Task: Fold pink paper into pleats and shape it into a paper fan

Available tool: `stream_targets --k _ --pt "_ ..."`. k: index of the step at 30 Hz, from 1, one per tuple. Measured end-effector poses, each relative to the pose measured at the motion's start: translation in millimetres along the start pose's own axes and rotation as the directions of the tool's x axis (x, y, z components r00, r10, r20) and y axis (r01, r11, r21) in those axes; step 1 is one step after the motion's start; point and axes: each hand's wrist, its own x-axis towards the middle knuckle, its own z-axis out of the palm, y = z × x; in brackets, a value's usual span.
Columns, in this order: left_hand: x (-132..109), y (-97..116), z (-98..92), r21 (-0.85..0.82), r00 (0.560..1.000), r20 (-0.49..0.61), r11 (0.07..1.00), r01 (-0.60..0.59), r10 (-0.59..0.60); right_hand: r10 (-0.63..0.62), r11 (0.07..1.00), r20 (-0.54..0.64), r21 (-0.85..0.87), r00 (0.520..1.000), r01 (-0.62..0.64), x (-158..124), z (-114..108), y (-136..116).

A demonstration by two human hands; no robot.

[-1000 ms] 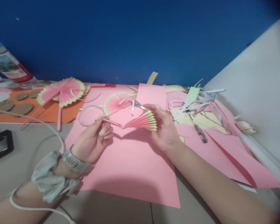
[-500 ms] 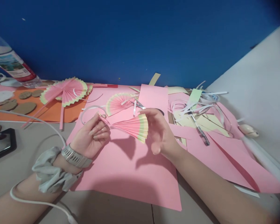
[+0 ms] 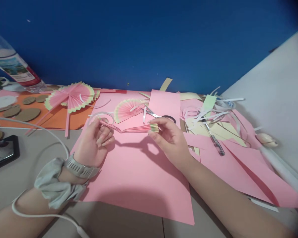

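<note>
Above the large rectangular pink paper sheet (image 3: 134, 172), the pink, yellow-and-green-edged pleated paper fan (image 3: 136, 128) is held bent at its middle. The bare left hand (image 3: 95, 142) pinches the end toward the sheet's left edge; the bare right hand (image 3: 172, 142) squeezes the opposite pleats. A slackened right pinch could let those folds spring apart; uneven pulling might tear the central crease.

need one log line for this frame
left hand: pinching pleated paper, pink end | right hand: pinching its green-yellow end | scissors: lying beyond right hand
</note>
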Motion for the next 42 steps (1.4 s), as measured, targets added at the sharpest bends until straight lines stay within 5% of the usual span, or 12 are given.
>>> stream_targets --k 3,6,11,17,23,31,38,42 --pt "2.0 -0.8 -3.0 0.023 0.991 -0.071 0.993 -0.114 0.115 -0.124 0.981 -0.004 -0.153 0.992 0.122 -2.0 -0.9 -3.4" --pt "4.9 -1.6 -5.4 0.019 0.987 -0.120 0.994 -0.106 0.108 -0.259 0.909 0.140 -0.297 0.956 0.290 -7.2 -0.2 -8.7" --pt "7.4 -3.1 -6.2 0.034 0.991 -0.086 0.995 -0.096 0.099 -0.477 0.730 0.414 -0.304 0.775 0.612 -12.9 5.5 -7.5" --pt "-4.3 -8.4 -3.3 0.259 0.989 0.060 0.959 0.118 -0.138 -0.515 0.657 0.383 -0.397 0.767 0.640 -12.2 5.5 -4.2" --pt "-11.7 -12.8 -3.6 0.459 0.955 0.069 0.859 0.226 -0.288 -0.534 0.587 0.437 -0.423 0.723 0.690 -13.7 4.7 -2.9" --pt "-11.6 -18.0 -4.1 0.513 0.953 0.107 0.836 0.192 -0.284 -0.479 0.670 0.407 -0.404 0.778 0.623 -13.7 6.6 -1.4" --pt "-16.3 -12.7 5.1 0.717 0.922 0.174 0.686 0.122 -0.345 -0.376 0.787 0.342 -0.373 0.861 0.491 -13.0 4.8 -9.2" --pt "-16.2 -11.1 6.3 0.791 0.886 0.200 0.603 0.105 -0.417 -0.323 0.822 0.211 -0.421 0.923 0.384 -13.0 2.8 -10.9"
